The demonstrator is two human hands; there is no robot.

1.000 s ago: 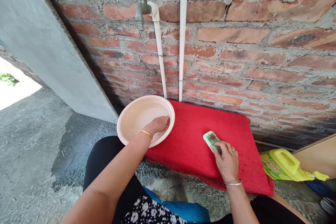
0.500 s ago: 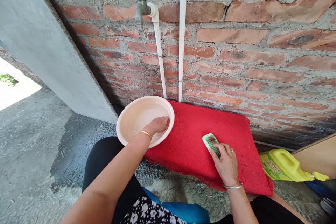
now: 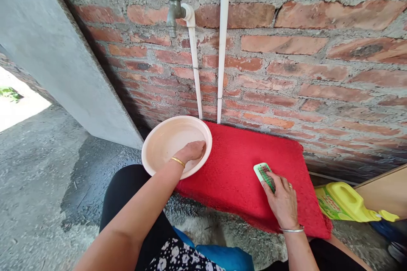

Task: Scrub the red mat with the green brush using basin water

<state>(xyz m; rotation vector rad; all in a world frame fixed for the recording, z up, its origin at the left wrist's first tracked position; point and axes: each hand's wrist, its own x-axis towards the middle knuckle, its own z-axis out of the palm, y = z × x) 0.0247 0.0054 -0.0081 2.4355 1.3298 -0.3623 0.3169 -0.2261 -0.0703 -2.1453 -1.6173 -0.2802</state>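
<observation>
My right hand [image 3: 281, 199] grips a green and white scrub brush [image 3: 264, 173]; dark reddish bristle tufts show on its upper face. The brush rests over the red cloth [image 3: 235, 152], a fuzzy mat spread on a low, bench-like support. Inside a pale pink basin [image 3: 152, 144], my left hand [image 3: 192, 151] is closed near the right wall, fingers bent down and together. What those fingers hold, if anything, is hidden. The basin stands on the left end of the red cloth and seems to hold some clear water.
A grey tap [image 3: 173, 4] on a white pipe [image 3: 194, 67] is fixed to the brick wall [image 3: 282, 46] above the basin. Past the cloth's right end lies a yellow detergent jug [image 3: 341, 201]. A grey slab [image 3: 73, 51] leans at the left, beside wet concrete floor [image 3: 92, 178].
My right hand has shifted the brush a little to the right over the red cloth. My left hand stays in the basin.
</observation>
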